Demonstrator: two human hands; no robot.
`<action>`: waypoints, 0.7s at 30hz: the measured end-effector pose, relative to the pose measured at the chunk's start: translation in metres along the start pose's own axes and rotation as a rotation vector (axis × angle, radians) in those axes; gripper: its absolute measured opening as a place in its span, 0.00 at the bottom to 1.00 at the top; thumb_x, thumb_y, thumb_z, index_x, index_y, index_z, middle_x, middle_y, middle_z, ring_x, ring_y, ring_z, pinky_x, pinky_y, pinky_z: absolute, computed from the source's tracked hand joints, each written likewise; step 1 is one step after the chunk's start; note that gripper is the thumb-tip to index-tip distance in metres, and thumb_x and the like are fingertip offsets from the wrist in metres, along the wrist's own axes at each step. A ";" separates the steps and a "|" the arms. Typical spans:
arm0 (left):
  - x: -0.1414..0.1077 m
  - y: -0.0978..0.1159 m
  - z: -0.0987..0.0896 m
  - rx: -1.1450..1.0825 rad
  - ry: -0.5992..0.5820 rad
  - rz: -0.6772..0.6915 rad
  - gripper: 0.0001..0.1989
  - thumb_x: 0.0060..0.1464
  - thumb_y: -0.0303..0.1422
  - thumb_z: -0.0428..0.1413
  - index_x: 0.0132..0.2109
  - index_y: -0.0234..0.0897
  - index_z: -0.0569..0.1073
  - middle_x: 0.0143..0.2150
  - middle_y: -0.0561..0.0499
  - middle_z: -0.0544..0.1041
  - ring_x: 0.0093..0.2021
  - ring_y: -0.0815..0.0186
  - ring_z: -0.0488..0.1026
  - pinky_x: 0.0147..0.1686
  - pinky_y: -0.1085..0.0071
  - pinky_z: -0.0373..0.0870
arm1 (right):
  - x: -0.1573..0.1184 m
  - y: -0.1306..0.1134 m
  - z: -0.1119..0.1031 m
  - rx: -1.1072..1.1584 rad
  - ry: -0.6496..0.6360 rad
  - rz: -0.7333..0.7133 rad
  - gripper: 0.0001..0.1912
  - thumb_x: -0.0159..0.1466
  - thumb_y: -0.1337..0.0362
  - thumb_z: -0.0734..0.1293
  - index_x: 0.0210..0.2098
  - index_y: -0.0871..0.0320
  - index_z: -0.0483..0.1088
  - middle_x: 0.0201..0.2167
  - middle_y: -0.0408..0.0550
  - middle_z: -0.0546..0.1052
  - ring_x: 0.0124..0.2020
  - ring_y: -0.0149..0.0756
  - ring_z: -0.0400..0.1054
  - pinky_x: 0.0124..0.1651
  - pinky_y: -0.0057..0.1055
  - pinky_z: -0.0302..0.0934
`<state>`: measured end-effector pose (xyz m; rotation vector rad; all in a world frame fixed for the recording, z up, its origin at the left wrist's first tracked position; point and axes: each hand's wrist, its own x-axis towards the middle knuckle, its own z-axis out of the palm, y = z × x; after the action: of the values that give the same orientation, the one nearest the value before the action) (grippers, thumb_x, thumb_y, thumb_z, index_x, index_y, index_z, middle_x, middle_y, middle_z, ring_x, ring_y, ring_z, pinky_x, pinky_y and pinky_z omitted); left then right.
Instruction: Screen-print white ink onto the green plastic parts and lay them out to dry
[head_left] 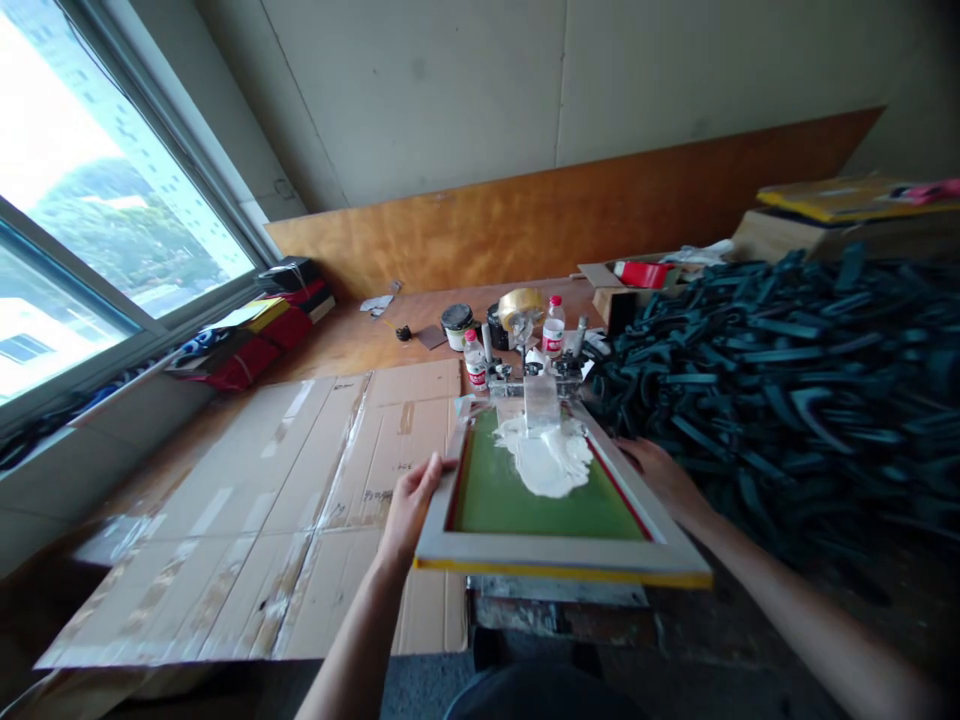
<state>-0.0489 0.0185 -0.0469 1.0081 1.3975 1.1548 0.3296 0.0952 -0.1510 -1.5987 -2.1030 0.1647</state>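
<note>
A silkscreen frame (562,555) with a pale metal border and green mesh (510,500) lies tilted in front of me, its near edge raised. A thick blob of white ink (544,458) is spread across the upper mesh. My left hand (412,505) grips the frame's left side, fingers curled over the edge. My right hand (664,478) holds the right side, with its fingers on the border. The far end is held in a metal hinge clamp (536,368), and a clear plastic scraper (541,405) stands against the mesh there.
Taped cardboard sheets (247,520) cover the table left of the frame. A large heap of dark green moulded pieces (780,400) rises on the right. Ink tins (456,326), a tape roll (520,308) and plastic bottles (553,328) stand behind the clamp.
</note>
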 end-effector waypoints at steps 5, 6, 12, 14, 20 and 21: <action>-0.003 -0.092 -0.007 0.271 -0.050 -0.112 0.38 0.51 0.50 0.57 0.64 0.36 0.62 0.22 0.58 0.67 0.23 0.72 0.61 0.24 0.76 0.56 | 0.045 -0.046 -0.023 0.032 0.096 -0.109 0.26 0.62 0.56 0.65 0.57 0.59 0.65 0.54 0.54 0.71 0.53 0.44 0.66 0.55 0.39 0.63; 0.000 -0.104 -0.006 0.331 -0.041 -0.117 0.38 0.52 0.49 0.56 0.66 0.37 0.59 0.22 0.59 0.65 0.23 0.72 0.61 0.24 0.76 0.56 | 0.053 -0.064 -0.022 -0.002 0.072 -0.179 0.28 0.60 0.58 0.68 0.58 0.59 0.63 0.55 0.54 0.69 0.55 0.44 0.64 0.57 0.40 0.61; 0.011 -0.131 -0.006 0.477 -0.058 -0.128 0.33 0.57 0.45 0.50 0.66 0.39 0.58 0.25 0.57 0.67 0.26 0.69 0.65 0.27 0.75 0.59 | 0.070 -0.116 -0.003 -0.177 -0.314 -0.183 0.11 0.57 0.64 0.71 0.40 0.57 0.70 0.37 0.49 0.76 0.42 0.39 0.69 0.42 0.30 0.62; 0.011 -0.134 -0.007 0.471 -0.060 -0.123 0.31 0.57 0.45 0.50 0.65 0.40 0.60 0.25 0.57 0.68 0.27 0.69 0.66 0.28 0.75 0.60 | 0.068 -0.112 -0.001 -0.184 -0.352 -0.152 0.09 0.57 0.62 0.71 0.37 0.57 0.71 0.34 0.47 0.76 0.38 0.37 0.70 0.37 0.28 0.60; 0.011 -0.136 -0.008 0.467 -0.060 -0.136 0.29 0.56 0.46 0.49 0.62 0.39 0.64 0.27 0.55 0.69 0.27 0.68 0.66 0.28 0.75 0.61 | 0.045 -0.107 0.008 -0.233 -0.243 -0.201 0.02 0.62 0.67 0.65 0.34 0.58 0.70 0.34 0.47 0.75 0.40 0.37 0.67 0.38 0.28 0.56; 0.011 -0.135 -0.008 0.466 -0.061 -0.144 0.29 0.56 0.47 0.49 0.62 0.39 0.64 0.27 0.55 0.69 0.27 0.68 0.66 0.28 0.75 0.61 | 0.037 -0.108 0.011 -0.231 -0.216 -0.239 0.03 0.61 0.70 0.63 0.33 0.58 0.69 0.33 0.47 0.74 0.40 0.37 0.66 0.38 0.28 0.56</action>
<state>-0.0578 0.0023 -0.1810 1.2276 1.7017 0.6982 0.2233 0.0989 -0.1087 -1.4927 -2.5407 0.0137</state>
